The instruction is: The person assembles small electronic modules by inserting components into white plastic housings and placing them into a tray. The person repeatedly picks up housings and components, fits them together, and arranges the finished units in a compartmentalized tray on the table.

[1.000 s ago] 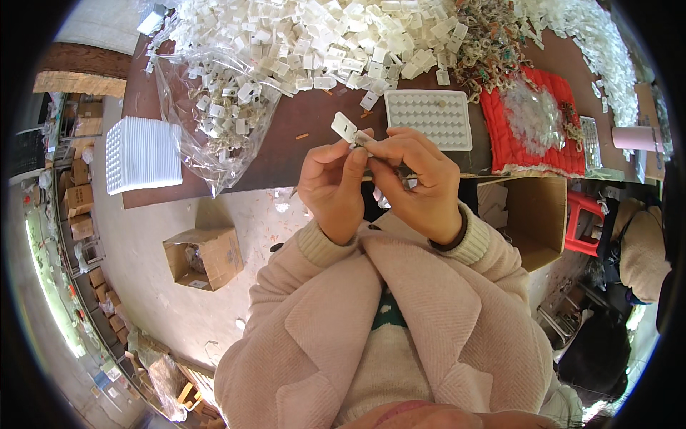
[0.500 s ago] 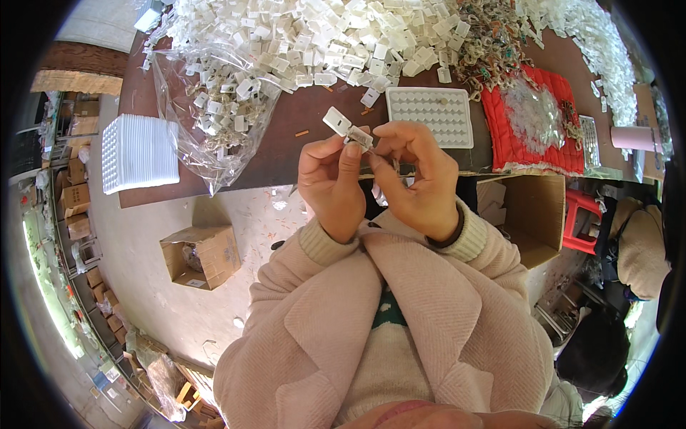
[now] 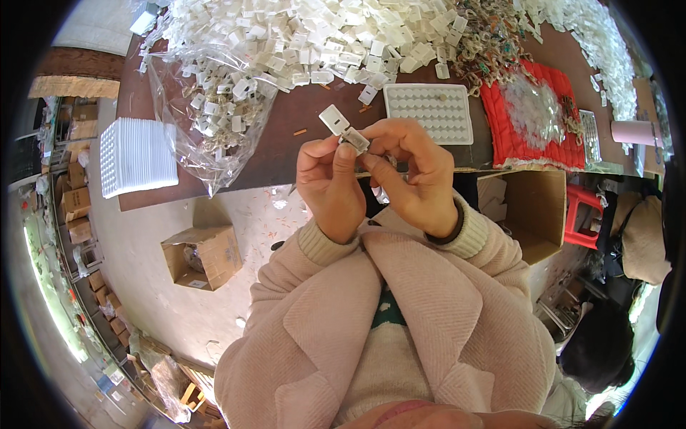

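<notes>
In front of my chest, over the table's near edge, I hold a small white flip-lid case (image 3: 334, 120) with its lid swung up. My left hand (image 3: 331, 187) pinches the lower half between thumb and fingers. Something greyish sits in that half, too small to name. From the other side, my right hand (image 3: 416, 177) is closed, its thumb and index finger meeting at the case's edge. Whatever those fingertips grip is hidden. Beyond my hands lies a big heap of similar white cases (image 3: 286, 36). Just past my right hand is a white tray with rows of hollows (image 3: 463, 136).
On the left stand stacked white trays (image 3: 139, 157) and a clear bag (image 3: 229, 157) of filled cases. Tangled cords (image 3: 486, 43) and a red padded cloth (image 3: 500, 136) with clear pieces lie right. Cardboard boxes (image 3: 214, 254) and a red stool (image 3: 582, 214) are below; another person (image 3: 597, 350) is at lower right.
The open case has tilted slightly in my left fingers, showing more of its inside. My right fingers have moved a little up and left, closer against it.
</notes>
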The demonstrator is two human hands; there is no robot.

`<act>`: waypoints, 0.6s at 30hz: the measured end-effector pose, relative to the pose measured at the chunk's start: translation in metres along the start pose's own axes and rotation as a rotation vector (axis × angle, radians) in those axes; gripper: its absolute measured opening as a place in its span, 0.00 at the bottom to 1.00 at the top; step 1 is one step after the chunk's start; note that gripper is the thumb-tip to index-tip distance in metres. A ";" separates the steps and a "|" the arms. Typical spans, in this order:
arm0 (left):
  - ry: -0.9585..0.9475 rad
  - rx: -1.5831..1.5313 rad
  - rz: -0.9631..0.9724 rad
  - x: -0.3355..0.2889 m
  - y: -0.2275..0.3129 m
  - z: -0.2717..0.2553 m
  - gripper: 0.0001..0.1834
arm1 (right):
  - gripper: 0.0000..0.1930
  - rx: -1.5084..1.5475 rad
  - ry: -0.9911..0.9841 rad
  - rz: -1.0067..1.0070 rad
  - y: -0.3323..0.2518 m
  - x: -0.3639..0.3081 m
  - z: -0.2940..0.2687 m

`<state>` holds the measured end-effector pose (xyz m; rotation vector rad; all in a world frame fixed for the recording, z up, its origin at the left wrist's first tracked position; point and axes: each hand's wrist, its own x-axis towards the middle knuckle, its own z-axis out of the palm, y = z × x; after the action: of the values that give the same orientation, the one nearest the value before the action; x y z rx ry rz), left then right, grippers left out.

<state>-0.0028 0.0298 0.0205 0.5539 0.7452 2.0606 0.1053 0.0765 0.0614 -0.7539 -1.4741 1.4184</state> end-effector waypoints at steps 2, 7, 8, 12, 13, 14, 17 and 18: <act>0.030 0.034 0.008 0.000 -0.001 -0.001 0.08 | 0.15 -0.135 -0.007 -0.056 0.003 -0.002 -0.001; -0.010 0.181 -0.041 -0.002 -0.007 -0.003 0.07 | 0.15 -0.662 -0.069 -0.327 0.006 -0.006 -0.018; -0.016 0.209 -0.055 -0.001 -0.008 -0.004 0.07 | 0.15 -0.649 -0.061 -0.312 0.006 -0.006 -0.024; -0.039 0.019 -0.262 0.007 -0.011 -0.013 0.07 | 0.16 -0.619 0.092 -0.188 0.011 0.002 -0.058; -0.036 -0.019 -0.290 0.008 -0.012 -0.015 0.08 | 0.14 -0.767 0.158 -0.227 0.017 0.010 -0.070; -0.034 -0.055 -0.318 0.009 -0.013 -0.016 0.08 | 0.13 -0.911 0.226 -0.250 0.023 0.017 -0.080; -0.128 -0.080 -0.362 0.012 -0.015 -0.020 0.07 | 0.08 -1.055 0.241 -0.227 0.042 0.029 -0.096; -0.119 -0.082 -0.383 0.012 -0.016 -0.020 0.07 | 0.07 -1.085 0.235 -0.227 0.046 0.031 -0.099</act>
<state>-0.0123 0.0407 -0.0031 0.4440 0.6384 1.6809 0.1755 0.1514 0.0137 -1.2783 -2.0196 0.2442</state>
